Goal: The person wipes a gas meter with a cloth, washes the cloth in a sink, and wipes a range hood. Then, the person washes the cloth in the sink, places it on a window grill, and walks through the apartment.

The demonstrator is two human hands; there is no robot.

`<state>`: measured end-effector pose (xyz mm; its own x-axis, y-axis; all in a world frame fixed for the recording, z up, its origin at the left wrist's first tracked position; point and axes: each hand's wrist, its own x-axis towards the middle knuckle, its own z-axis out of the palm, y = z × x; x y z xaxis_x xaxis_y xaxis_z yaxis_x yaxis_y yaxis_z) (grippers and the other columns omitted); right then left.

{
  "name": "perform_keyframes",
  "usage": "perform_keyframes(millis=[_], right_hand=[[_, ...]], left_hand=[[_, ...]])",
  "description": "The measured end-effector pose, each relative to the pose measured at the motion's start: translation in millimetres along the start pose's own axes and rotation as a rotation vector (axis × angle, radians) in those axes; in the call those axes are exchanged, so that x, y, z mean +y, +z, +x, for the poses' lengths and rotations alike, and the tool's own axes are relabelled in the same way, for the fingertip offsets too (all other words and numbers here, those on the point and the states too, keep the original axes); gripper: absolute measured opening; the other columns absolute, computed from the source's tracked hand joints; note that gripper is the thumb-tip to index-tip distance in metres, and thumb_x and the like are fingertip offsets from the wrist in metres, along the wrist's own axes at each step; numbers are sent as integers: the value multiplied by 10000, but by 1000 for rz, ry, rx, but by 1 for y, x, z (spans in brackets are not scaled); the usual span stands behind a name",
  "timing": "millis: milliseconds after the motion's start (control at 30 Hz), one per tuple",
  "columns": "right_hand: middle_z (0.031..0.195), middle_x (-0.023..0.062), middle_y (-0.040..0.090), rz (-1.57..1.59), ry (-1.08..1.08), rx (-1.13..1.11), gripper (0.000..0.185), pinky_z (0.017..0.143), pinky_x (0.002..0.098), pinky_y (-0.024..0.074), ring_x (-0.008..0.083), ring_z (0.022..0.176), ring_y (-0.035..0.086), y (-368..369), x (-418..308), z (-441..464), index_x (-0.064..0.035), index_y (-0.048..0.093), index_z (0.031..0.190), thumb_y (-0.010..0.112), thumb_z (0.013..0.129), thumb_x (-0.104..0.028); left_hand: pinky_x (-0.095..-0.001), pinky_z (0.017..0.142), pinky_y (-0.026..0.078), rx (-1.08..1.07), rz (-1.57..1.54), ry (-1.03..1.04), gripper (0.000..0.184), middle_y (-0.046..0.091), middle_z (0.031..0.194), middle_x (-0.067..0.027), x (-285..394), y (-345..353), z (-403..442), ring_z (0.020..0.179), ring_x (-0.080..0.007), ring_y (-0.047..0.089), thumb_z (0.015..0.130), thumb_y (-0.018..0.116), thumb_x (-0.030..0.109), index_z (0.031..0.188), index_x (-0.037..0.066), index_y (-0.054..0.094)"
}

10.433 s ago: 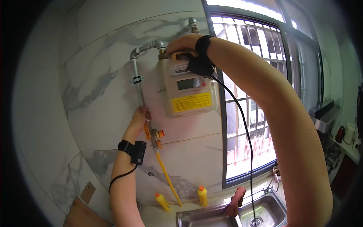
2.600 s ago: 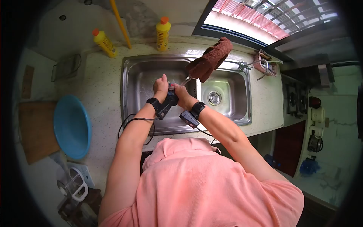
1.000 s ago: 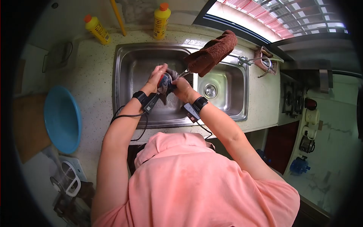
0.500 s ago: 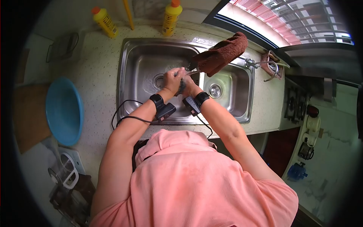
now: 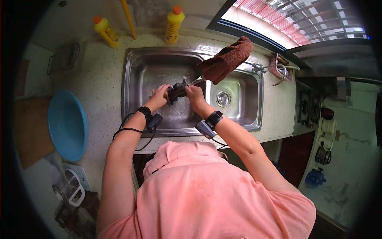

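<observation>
A dark cloth (image 5: 178, 91) lies sideways between both grips, sink basin (image 5: 140, 73) beneath: the right hand (image 5: 195, 96) pinches one end; the left hand (image 5: 158, 97) curls against the other, its closure unclear.

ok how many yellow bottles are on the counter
2: the left bottle stands left of the yellow hose, the right bottle between the hose and the window.

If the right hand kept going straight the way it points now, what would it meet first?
Probably the dark bunched item at the right hand's fingers; past that, likely the larger basin's far wall, though depth is unclear from this one view.
</observation>
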<state>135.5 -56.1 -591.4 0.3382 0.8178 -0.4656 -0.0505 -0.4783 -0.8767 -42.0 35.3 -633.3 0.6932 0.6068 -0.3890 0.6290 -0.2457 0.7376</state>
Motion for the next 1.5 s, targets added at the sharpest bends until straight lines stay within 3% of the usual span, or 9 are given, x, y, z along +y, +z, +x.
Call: perform_keyframes(millis=[133, 300, 433, 633, 767, 933, 1067, 1267, 1500], right_hand=[[966, 88, 593, 495, 40, -111, 223, 845, 309, 453, 166, 897, 577, 3, -36, -36, 39, 561, 998, 435, 931, -132], [903, 89, 581, 572, 78, -101, 281, 720, 349, 507, 204, 789, 594, -35, -60, -39, 60, 544, 994, 495, 907, -203], [903, 89, 599, 95, 189, 76, 395, 611, 336, 505, 216, 696, 609, -82, -64, -24, 23, 545, 1038, 566, 851, -325], [768, 103, 614, -316, -124, 294, 391, 589, 306, 481, 190, 709, 627, -116, -4, 36, 26, 609, 856, 488, 884, -345], [588, 141, 606, 41, -197, 440, 447, 475, 321, 521, 227, 495, 602, -98, -89, -14, 93, 615, 630, 553, 866, -281], [917, 210, 576, 297, 69, 265, 479, 485, 392, 532, 277, 632, 626, -90, -75, -11, 85, 535, 910, 512, 871, -392], [1339, 387, 151, 670, 752, -211, 1072, 954, 610, 292, 587, 1141, 307, -37, -50, -35, 109, 136, 1318, 495, 716, -703], [971, 197, 618, 816, 757, -398, 536, 781, 489, 499, 281, 859, 628, -2, -19, -10, -12, 506, 1043, 519, 833, -505], [898, 74, 651, 772, 667, -905, 420, 780, 309, 497, 178, 828, 619, -12, -83, -73, -35, 584, 951, 613, 790, -422]], left_hand=[[-414, 1049, 215, -35, -286, -10, 933, -17, 1432, -276, 13, 14, 0, 1344, -356, 101, 543, 832, 257, 1330, 149, 342], [-387, 1002, 307, -205, -487, -278, 756, 428, 1265, -234, 39, 10, 21, 1256, -336, 319, 567, 790, 209, 1243, 98, 470], [-324, 649, 506, -25, -613, -287, 719, 531, 924, -158, 39, 22, 21, 656, -255, 598, 591, 787, 229, 1223, 80, 478], [-329, 695, 483, 376, 196, 153, 715, 565, 982, -168, 66, 20, 5, 703, -251, 593, 572, 790, 373, 1135, 10, 541], [-348, 870, 420, 133, -126, -119, 659, 549, 1084, -209, 95, -20, -8, 1041, -295, 522, 593, 731, 447, 1072, 19, 582], [-348, 696, 474, 183, -119, 65, 430, 631, 723, -172, 112, -47, -31, 716, -290, 616, 566, 703, 323, 849, 4, 647], [-329, 665, 468, 158, -46, 154, 391, 633, 738, -159, 147, -65, -66, 689, -248, 608, 540, 673, 219, 859, -5, 639], [-216, 556, 370, -109, -641, 90, 206, 483, 689, -4, 160, -72, -98, 634, -95, 456, 602, 523, 9, 808, 11, 534], [-238, 762, 379, -27, -949, -7, 354, 498, 959, -52, 129, -80, -98, 889, -139, 464, 683, 563, -7, 1027, 75, 539]])
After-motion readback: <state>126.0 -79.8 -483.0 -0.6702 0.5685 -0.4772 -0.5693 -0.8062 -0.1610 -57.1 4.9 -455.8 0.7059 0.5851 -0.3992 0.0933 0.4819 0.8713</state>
